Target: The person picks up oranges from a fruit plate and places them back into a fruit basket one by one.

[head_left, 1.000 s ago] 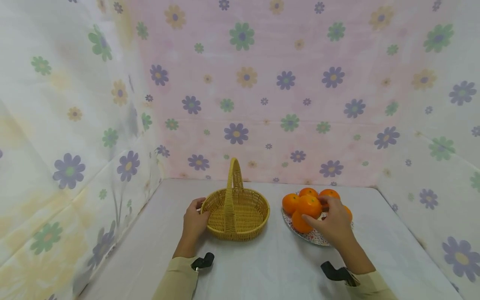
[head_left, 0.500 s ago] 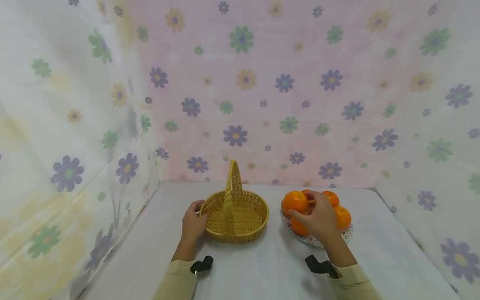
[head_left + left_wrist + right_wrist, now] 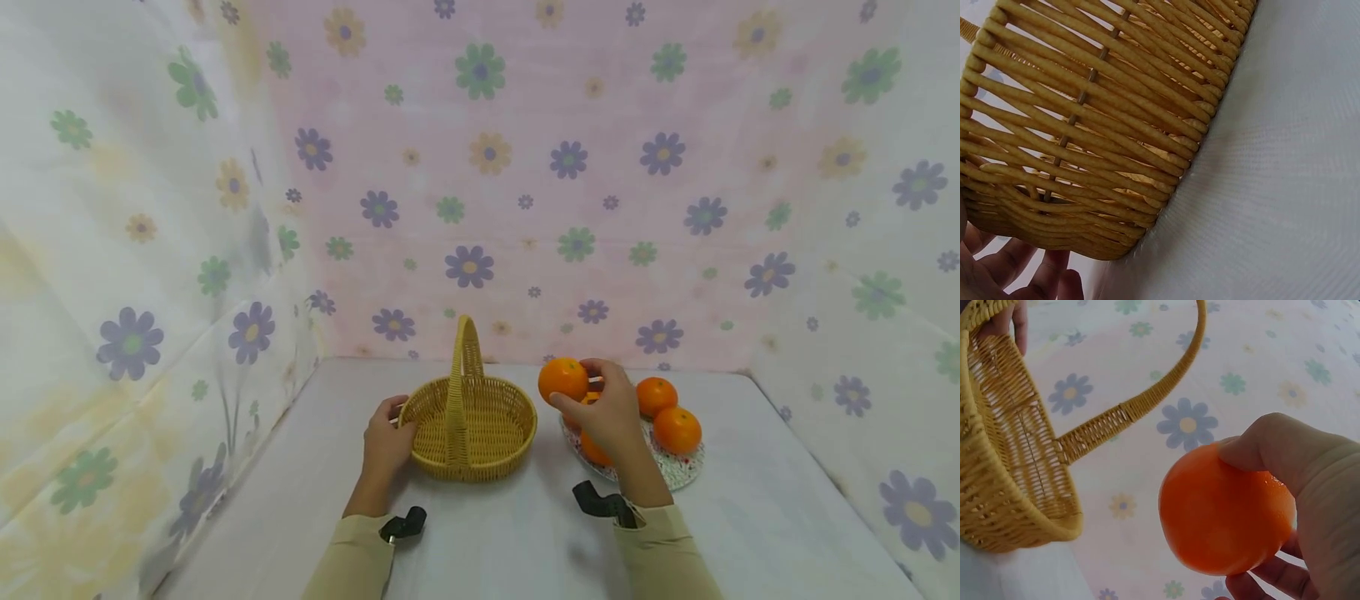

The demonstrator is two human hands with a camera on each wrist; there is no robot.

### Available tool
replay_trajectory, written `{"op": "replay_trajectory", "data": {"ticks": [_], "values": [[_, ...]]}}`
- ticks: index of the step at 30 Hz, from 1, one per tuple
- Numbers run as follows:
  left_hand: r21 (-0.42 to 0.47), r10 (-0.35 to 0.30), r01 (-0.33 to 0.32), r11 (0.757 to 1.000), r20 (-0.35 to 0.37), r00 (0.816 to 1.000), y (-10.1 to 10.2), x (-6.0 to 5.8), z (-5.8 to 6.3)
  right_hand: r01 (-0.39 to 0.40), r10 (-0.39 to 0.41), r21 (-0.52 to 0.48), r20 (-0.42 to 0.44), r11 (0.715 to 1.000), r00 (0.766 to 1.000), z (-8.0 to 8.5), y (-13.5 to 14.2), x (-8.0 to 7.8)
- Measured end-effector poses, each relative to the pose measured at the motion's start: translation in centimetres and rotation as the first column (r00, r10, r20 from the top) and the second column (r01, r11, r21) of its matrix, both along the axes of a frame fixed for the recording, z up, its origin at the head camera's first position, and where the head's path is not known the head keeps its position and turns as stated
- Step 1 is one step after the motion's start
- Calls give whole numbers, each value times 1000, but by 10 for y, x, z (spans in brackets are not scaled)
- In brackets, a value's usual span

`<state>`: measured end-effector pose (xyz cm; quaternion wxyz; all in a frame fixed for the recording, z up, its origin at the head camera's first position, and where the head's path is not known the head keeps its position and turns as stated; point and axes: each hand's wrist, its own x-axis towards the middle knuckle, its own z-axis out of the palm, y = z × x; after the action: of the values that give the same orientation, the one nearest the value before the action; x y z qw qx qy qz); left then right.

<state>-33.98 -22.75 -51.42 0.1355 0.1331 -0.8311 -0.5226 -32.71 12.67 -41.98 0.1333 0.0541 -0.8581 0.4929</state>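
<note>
A yellow wicker basket (image 3: 495, 425) with a tall arched handle stands on the white table. At its left rim, my left hand (image 3: 387, 442) grips the edge, thumb inside and fingers outside; the left wrist view shows the fingers (image 3: 1041, 275) behind the woven wall. My right hand (image 3: 611, 412) holds an orange (image 3: 562, 380) between thumb and fingers, raised between the plate and the basket. In the right wrist view the thumb presses on top of the orange (image 3: 1222, 512), with fingers beneath. Behind the right hand, a speckled plate (image 3: 678, 471) bears several more oranges, partly hidden by the hand.
Two oranges show plainly on the plate's right side, one at the back (image 3: 656, 396) and one nearer (image 3: 677, 431). Flower-patterned cloth (image 3: 480, 208) hangs behind and on both sides of the white table (image 3: 510, 542). Black wrist mounts (image 3: 603, 502) stick out from the sleeves.
My right hand has lifted an orange off the pile on the plate and carried it left toward the basket. My left hand and the basket have stayed in place.
</note>
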Motion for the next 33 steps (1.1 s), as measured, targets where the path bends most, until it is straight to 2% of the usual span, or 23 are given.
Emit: {"op": "replay_trajectory", "data": {"ticks": [16, 22, 33], "values": [[-10, 12, -12, 1000, -10, 1000, 1, 3, 1, -97, 100, 36, -92, 995, 991, -23, -44, 6], [-4, 9, -9, 1000, -18, 1000, 1, 3, 1, -102, 109, 89, -80, 991, 991, -34, -57, 6], [-9, 14, -14, 1000, -18, 1000, 0, 0, -2, -127, 129, 104, -20, 986, 991, -48, -72, 10]]}}
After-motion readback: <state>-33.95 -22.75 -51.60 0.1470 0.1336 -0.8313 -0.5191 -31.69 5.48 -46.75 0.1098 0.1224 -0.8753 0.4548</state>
